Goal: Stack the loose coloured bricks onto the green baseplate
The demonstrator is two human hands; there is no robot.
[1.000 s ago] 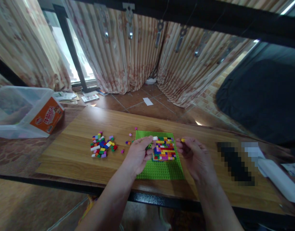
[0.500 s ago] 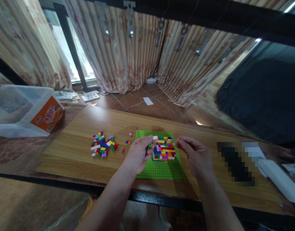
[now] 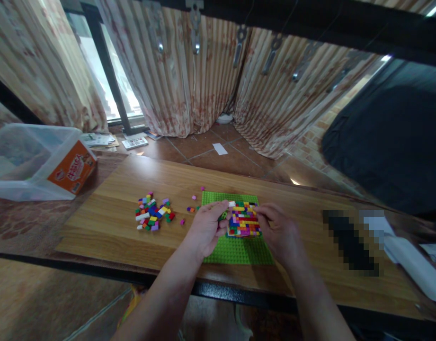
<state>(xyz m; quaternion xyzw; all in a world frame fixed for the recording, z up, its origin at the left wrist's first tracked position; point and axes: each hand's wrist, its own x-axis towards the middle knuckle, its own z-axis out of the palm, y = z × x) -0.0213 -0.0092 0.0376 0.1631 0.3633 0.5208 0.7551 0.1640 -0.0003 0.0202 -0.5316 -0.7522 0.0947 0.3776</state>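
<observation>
A block of multicoloured toy bricks [image 3: 244, 222] stands on the green baseplate [image 3: 235, 253], at its right side. My left hand [image 3: 208, 229] is closed at the left edge of that block. A green toy brick [image 3: 223, 216] shows between its curled fingers, and a white brick [image 3: 232, 204] lies by the thumb tip. My right hand [image 3: 280, 232] reaches the block's upper right corner with thumb and finger pinched together. The small yellow-orange brick in this pinch is mostly hidden by the fingertips.
Loose coloured bricks [image 3: 154, 213] lie in a pile on the wooden tabletop [image 3: 107, 227], with several strays towards the baseplate. A clear plastic bin [image 3: 36, 161] with an orange label stands at the far left. A blurred dark object [image 3: 351, 241] lies on the right.
My right hand has moved left, bringing the small yellow-orange brick from beside the block to its upper right corner. My left hand stays in place at the block.
</observation>
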